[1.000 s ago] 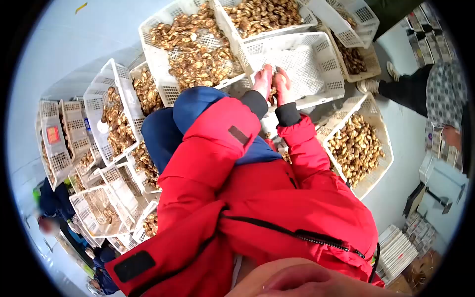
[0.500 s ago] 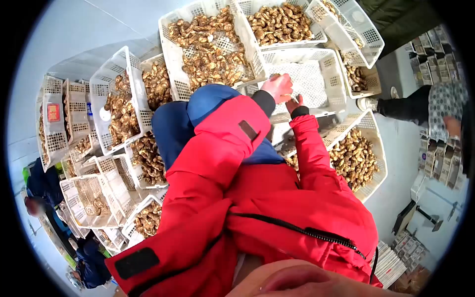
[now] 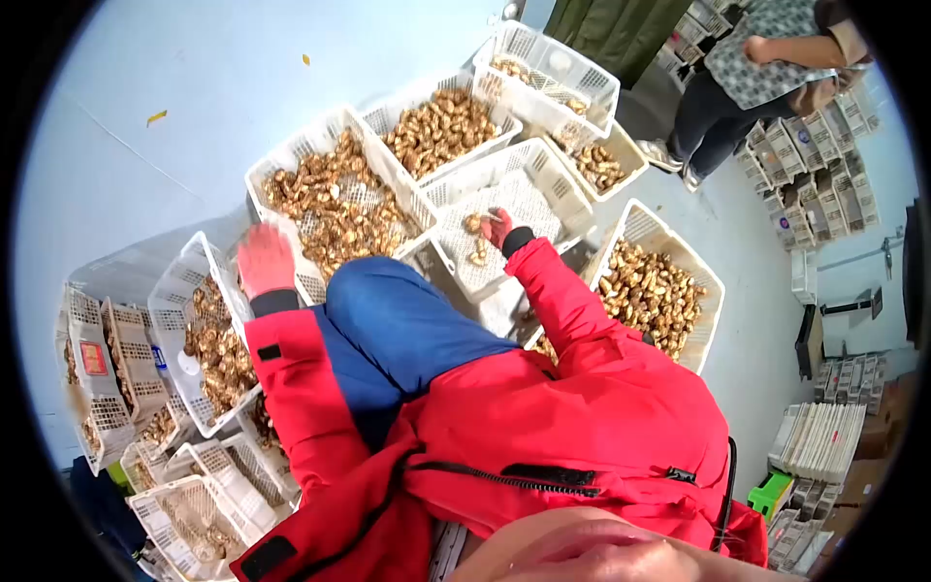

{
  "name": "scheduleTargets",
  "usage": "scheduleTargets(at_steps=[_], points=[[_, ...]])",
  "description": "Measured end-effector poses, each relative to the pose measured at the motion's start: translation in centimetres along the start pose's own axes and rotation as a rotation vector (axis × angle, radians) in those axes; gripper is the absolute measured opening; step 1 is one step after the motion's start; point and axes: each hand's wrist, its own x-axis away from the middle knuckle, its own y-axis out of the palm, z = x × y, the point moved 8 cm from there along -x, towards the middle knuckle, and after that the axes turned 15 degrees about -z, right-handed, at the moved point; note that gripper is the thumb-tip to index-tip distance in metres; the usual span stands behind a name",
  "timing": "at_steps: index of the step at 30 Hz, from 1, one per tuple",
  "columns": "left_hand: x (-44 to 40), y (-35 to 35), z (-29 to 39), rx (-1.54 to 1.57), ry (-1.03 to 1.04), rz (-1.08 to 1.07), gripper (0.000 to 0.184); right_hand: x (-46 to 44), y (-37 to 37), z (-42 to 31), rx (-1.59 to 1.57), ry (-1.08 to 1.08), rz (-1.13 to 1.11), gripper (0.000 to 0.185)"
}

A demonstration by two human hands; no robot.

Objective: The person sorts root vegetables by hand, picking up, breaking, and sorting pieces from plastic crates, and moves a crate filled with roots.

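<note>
My left hand (image 3: pixel 264 260) is open, fingers extended, over the gap between two white crates at the left, apart from my other hand. My right hand (image 3: pixel 497 229) is over the near-left part of a mostly bare white crate (image 3: pixel 574 206), fingers curled round something small and pale that I cannot make out. Beside its fingertips lies a brown mushroom-like piece (image 3: pixel 473 223), with another piece (image 3: pixel 478 253) below. Left of this crate, a larger crate (image 3: pixel 257 184) holds many brown-and-cream pieces (image 3: pixel 351 233). Behind stands another full crate (image 3: pixel 509 126).
A crate (image 3: pixel 713 315) heaped with lighter pieces stands at the right. More crates (image 3: pixel 199 257) crowd the left side, some stacked. A person (image 3: pixel 766 68) in a patterned garment stands at the upper right. My blue-clad knee (image 3: pixel 378 301) is between my arms.
My hands have parted, the left one swinging far left and its fingers opening. Pieces now show in the crate by my right hand. The whole view has shifted, and the standing person appears higher.
</note>
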Motion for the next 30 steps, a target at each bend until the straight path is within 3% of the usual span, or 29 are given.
scheduleTargets(at_steps=[1, 4, 6, 7, 9, 10, 12, 15, 17, 19, 20, 21, 25, 27, 30], points=[[0.9, -4.4, -0.1, -0.555, 0.035, 0.029, 0.036, 0.5, 0.6, 0.1, -0.030, 0.016, 0.005, 0.038], [2.9, -10.0, -4.4, 0.883, 0.010, -0.046, 0.037, 1.9, 3.6, -1.0, -0.024, 0.077, -0.029, 0.038], [3.0, -8.8, -3.9, 1.175, 0.004, -0.135, 0.041, 2.5, 4.3, -1.2, -0.049, 0.125, -0.053, 0.037], [2.2, -8.1, -3.8, 0.989, 0.020, -0.183, 0.045, 2.3, 3.9, -1.0, -0.058, 0.067, 0.007, 0.035], [2.9, -6.2, -3.1, 0.692, 0.026, 0.215, 0.045, 3.1, 5.2, -1.4, -0.021, 0.137, 0.028, 0.030], [3.8, -4.7, -2.4, 0.526, -0.019, 0.407, 0.045, 2.2, 4.1, -1.0, 0.010, 0.108, -0.076, 0.024], [3.2, -5.3, -2.4, 0.596, 0.039, 0.273, 0.043, 1.9, 3.9, -1.3, 0.007, 0.135, -0.139, 0.020], [2.9, -4.7, -2.1, 0.695, 0.076, -0.254, 0.041, 1.7, 2.5, -0.3, -0.010, 0.172, -0.042, 0.027], [3.3, -5.7, -3.0, 1.069, 0.038, -0.143, 0.040, 2.6, 2.2, 0.2, -0.082, 0.186, 0.088, 0.033], [3.3, -6.1, -4.2, 1.703, -0.018, -0.057, 0.039, -0.2, -1.8, 1.3, 0.126, 0.138, -0.185, 0.033], [3.1, -6.2, -3.6, 1.189, 0.041, 0.023, 0.038, 0.9, -1.4, 1.3, -0.075, 0.148, 0.037, 0.033], [3.3, -6.1, -3.0, 0.669, 0.007, 0.156, 0.037, 1.8, -0.1, 0.6, -0.071, 0.128, 0.065, 0.033], [3.5, -6.0, -2.8, 0.655, 0.024, 0.109, 0.038, 2.8, 0.5, -0.1, -0.051, 0.141, 0.063, 0.038], [3.8, -6.3, -2.8, 0.578, -0.004, 0.296, 0.038, 3.0, 0.5, -0.3, -0.022, 0.136, 0.097, 0.035], [3.2, -5.3, -2.2, 0.651, 0.014, 0.073, 0.039, 3.3, 1.4, -0.4, -0.138, 0.119, 0.080, 0.034]])
